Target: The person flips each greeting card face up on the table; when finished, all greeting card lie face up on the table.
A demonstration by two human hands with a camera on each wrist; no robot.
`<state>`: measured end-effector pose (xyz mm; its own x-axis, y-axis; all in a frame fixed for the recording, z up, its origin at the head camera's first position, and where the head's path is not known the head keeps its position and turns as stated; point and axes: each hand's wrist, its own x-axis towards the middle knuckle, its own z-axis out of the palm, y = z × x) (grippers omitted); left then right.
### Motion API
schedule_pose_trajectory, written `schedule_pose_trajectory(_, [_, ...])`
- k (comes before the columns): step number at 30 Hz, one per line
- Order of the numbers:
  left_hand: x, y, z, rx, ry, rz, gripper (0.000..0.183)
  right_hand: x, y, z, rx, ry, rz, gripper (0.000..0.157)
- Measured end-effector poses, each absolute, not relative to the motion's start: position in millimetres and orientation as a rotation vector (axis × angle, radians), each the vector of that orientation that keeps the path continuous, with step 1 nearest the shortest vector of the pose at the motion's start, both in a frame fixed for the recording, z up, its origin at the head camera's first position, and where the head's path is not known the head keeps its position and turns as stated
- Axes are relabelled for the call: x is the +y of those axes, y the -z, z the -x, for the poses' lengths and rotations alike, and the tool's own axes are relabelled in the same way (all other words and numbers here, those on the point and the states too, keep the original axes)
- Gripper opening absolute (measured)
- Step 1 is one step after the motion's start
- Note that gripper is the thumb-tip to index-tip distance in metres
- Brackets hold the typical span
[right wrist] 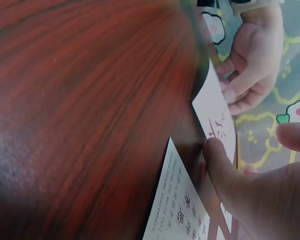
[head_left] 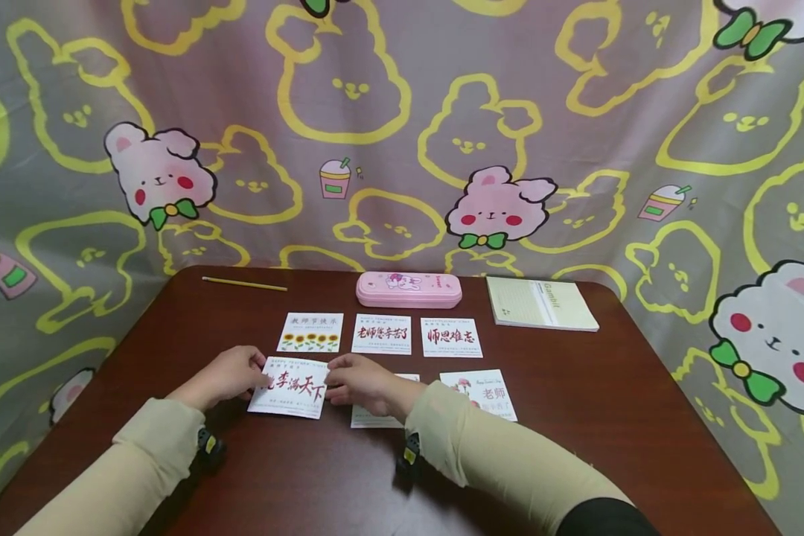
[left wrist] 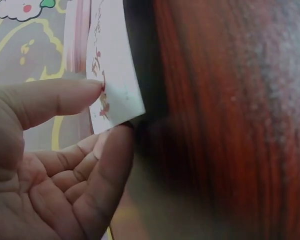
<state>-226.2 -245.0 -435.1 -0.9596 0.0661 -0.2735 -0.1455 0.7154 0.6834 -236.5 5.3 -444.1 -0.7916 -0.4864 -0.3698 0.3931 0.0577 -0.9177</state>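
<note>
A white greeting card with red Chinese lettering [head_left: 288, 388] is between both hands, slightly bowed and tilted off the table. At its left end, my left hand [head_left: 237, 374] pinches it; the left wrist view shows the thumb [left wrist: 65, 100] on the printed face and fingers behind. My right hand [head_left: 365, 383] is at the opposite edge. In the right wrist view its thumb [right wrist: 219, 155] touches the card, while another finger stands away from it. Beneath my right wrist lies a card [head_left: 374, 417], partly covered. A card with pink flowers [head_left: 480, 393] lies to its right.
Behind lie a sunflower card [head_left: 310, 332] and two red-lettered cards [head_left: 382, 334] [head_left: 452, 338]. Along the back edge of the brown table [head_left: 295, 476] are a yellow pencil [head_left: 244, 284], a pink pencil case [head_left: 409, 290] and a notebook [head_left: 541, 303]. A patterned curtain [head_left: 402, 149] hangs behind.
</note>
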Motion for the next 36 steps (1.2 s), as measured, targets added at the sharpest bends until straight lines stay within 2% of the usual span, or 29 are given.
schedule_pose_trajectory(5, [-241.1, 436.2, 227.2, 2.734, -0.908, 0.015, 0.030, 5.7, 440.6, 234.4, 1.724, 1.800, 0.096, 0.034])
schedule_pose_trajectory(13, [-232.8, 433.9, 225.3, 2.859, -0.660, -0.101, 0.033, 6.3, 441.3, 232.9, 1.728, 1.791, 0.092, 0.033])
schedule_pose_trajectory(18, [-216.3, 433.0, 215.7, 2.936, -0.472, -0.385, 0.023, 6.6, 444.5, 230.7, 1.732, 1.799, 0.072, 0.034])
schedule_pose_trajectory(22, [-202.0, 432.2, 205.7, 2.947, -0.331, -0.597, 0.024, 6.0, 445.5, 231.2, 1.725, 1.808, 0.074, 0.035])
schedule_pose_trajectory(29, [-196.1, 431.0, 200.3, 2.931, -0.296, -0.527, 0.031, 15.2, 443.8, 236.5, 1.730, 1.782, 0.174, 0.035])
schedule_pose_trajectory(36, [-213.7, 430.2, 199.3, 3.081, -0.506, -0.574, 0.036, 65.1, 438.5, 243.0, 2.020, 1.645, 0.466, 0.039])
